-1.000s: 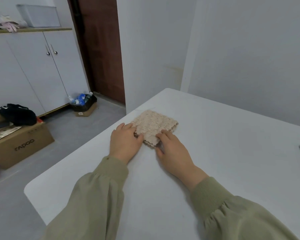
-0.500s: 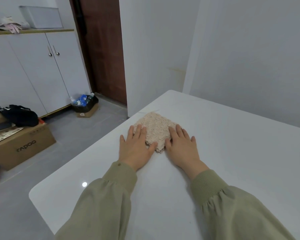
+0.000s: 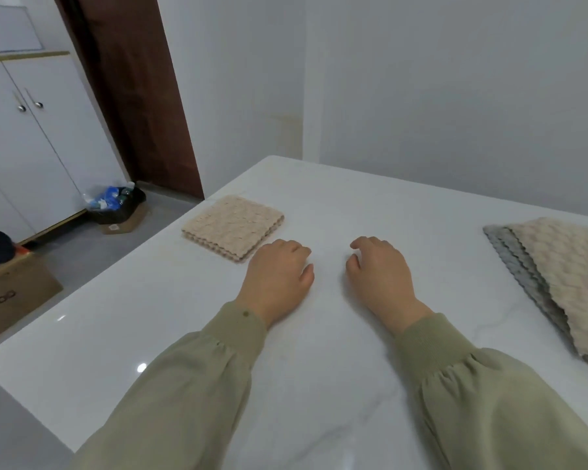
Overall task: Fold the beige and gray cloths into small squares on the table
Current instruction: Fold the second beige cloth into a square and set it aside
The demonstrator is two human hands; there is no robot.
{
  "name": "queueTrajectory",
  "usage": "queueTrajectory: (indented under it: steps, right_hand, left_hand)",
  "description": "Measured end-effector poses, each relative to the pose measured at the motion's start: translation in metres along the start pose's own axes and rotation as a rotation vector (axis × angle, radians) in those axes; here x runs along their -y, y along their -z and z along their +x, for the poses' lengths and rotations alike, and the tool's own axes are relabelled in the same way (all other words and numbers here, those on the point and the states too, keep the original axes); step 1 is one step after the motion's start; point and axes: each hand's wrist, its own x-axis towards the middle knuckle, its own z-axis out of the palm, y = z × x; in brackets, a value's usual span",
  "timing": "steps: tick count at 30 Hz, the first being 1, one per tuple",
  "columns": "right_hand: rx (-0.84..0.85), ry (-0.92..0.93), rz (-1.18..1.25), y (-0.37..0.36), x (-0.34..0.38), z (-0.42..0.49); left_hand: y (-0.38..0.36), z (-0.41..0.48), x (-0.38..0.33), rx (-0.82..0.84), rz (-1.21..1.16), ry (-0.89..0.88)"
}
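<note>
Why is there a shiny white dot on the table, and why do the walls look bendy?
Head view: the dot is a light's glare on the glossy table; the wide-angle lens bends and tilts the walls and door; everything looks slightly soft.

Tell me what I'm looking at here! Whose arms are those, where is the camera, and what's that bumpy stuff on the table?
The camera sits on a person's head and looks down, so you see their own arms in green sleeves. The left hand and right hand are loosely curled just over the white table, holding nothing. Beside the left hand lies a beige cloth already folded into a small square. At the right edge, a bigger beige cloth lies on top of a gray cloth; neither looks folded small yet. Beyond the table are white cupboards, a brown door and a cardboard box on the floor.
</note>
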Motion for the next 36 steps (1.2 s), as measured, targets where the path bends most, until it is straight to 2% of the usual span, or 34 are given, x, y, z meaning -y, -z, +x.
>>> queueTrajectory:
  steps: [3,11,13,17,21,24,29,36]
  right_hand:
    - [-0.012,-0.051,-0.034,0.017,-0.035,-0.012]
    - [-0.094,-0.043,-0.254,0.051,-0.098,-0.026]
    - [-0.125,-0.07,-0.327,0.057,-0.113,-0.026]
    - [-0.161,-0.181,-0.383,0.069,-0.139,-0.024]
    - [-0.101,-0.392,-0.511,0.084,-0.16,-0.022]
    - [-0.085,-0.51,-0.432,0.086,-0.169,-0.022]
    - [-0.216,-0.593,-0.166,0.092,-0.176,-0.021]
    - [-0.309,-0.573,-0.144,0.088,-0.189,-0.016]
  left_hand:
    - [-0.009,0.006,-0.038,0.034,-0.013,-0.013]
    - [-0.031,0.027,-0.122,0.067,-0.054,0.05]
    - [-0.04,0.031,-0.138,0.135,-0.027,0.04]
    - [-0.058,0.03,-0.149,0.435,0.05,0.017]
    - [-0.058,0.028,-0.144,0.446,0.06,-0.002]
    - [-0.058,0.028,-0.143,0.444,0.056,-0.001]
    - [-0.058,0.027,-0.143,0.435,0.045,-0.003]
    - [-0.057,0.025,-0.141,0.406,0.016,-0.006]
